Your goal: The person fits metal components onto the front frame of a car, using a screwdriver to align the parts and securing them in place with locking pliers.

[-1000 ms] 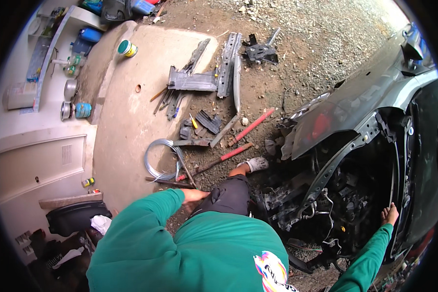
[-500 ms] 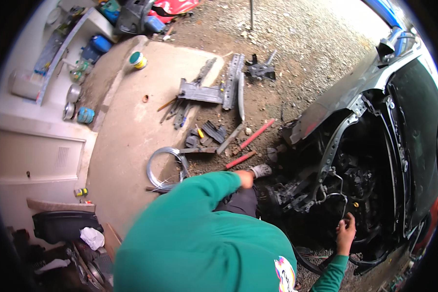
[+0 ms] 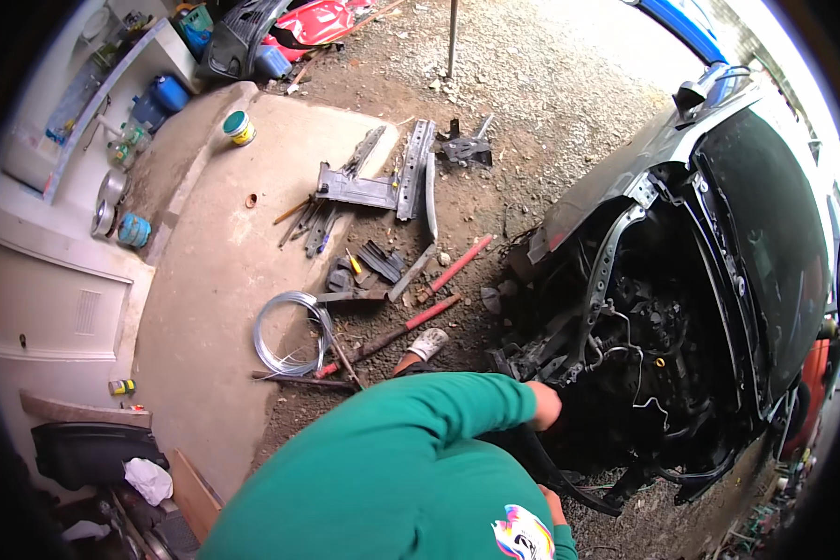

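Note:
My left hand (image 3: 544, 406) reaches out of a green sleeve (image 3: 495, 401) beside the front of a stripped car, next to the dark lower front frame (image 3: 546, 462). Its back faces up and its fingers are hidden. Close to my body is my right hand (image 3: 555, 507), mostly covered by my shirt, so its fingers do not show. Ahead lies the open engine bay (image 3: 658, 327), with a thin bent metal pipe (image 3: 639, 369) and a yellow ring-shaped cap (image 3: 661, 362). Along its near side runs a perforated metal fender rail (image 3: 593, 289).
Left of the car lie red bars (image 3: 411, 327), a coil of wire (image 3: 263, 336), metal body panels (image 3: 359, 187) and a yellow-handled tool (image 3: 355, 265). A paint bucket (image 3: 239, 128) stands on the concrete slab (image 3: 205, 252). My shoe (image 3: 429, 343) rests on the gravel.
My right hand has left the bent pipe in the engine bay and drawn back to my body. My left hand has moved right, toward the car's front. The view has shifted.

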Demonstrator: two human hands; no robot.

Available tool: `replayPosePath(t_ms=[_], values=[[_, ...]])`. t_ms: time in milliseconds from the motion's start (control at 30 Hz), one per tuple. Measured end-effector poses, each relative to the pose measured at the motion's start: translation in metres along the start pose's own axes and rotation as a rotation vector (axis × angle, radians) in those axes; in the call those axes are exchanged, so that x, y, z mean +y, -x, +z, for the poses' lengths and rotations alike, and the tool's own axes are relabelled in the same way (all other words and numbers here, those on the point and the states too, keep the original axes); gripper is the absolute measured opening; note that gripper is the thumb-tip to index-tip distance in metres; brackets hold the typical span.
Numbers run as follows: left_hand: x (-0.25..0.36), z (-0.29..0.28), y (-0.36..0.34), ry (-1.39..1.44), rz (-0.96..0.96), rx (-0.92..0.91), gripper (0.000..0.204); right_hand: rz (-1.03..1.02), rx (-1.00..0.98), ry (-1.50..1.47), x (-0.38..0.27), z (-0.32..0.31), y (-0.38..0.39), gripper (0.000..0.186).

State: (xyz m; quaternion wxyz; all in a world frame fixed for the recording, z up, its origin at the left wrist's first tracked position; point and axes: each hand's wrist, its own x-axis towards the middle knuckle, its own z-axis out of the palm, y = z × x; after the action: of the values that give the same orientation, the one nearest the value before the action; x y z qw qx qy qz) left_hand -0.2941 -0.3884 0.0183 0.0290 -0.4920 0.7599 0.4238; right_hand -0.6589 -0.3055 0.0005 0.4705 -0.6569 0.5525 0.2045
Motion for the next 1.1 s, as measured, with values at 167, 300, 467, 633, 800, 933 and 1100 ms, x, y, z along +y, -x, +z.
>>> replayPosePath(t_ms=[167,300,467,633,800,933,1100], values=[[-0.114,0.102,0.117,0.099,-0.341,-0.151,0.039,0.138,0.127,-0.028,-0.005,-0.005,0.010,0.034],[-0.184,0.188,0.222,0.470,-0.619,-0.098,0.085,0.093,0.166,-0.059,0.026,-0.004,-0.001,0.028],[-0.179,0.148,0.306,0.523,-0.841,-0.206,0.090,0.102,0.222,-0.091,0.062,0.005,-0.035,0.027],[-0.216,0.174,0.327,0.342,-0.884,-0.189,0.081,0.055,0.231,-0.105,0.048,0.001,-0.052,0.029],[-0.218,0.179,0.331,0.474,-0.940,-0.171,0.069,0.008,0.264,-0.133,0.042,-0.001,-0.051,0.028],[-0.204,0.201,0.358,0.454,-0.845,-0.166,0.061,0.035,0.237,-0.144,0.036,0.000,-0.041,0.026],[-0.172,0.242,0.411,0.457,-0.976,-0.069,0.067,0.014,0.145,-0.033,0.042,-0.004,-0.033,0.026]])
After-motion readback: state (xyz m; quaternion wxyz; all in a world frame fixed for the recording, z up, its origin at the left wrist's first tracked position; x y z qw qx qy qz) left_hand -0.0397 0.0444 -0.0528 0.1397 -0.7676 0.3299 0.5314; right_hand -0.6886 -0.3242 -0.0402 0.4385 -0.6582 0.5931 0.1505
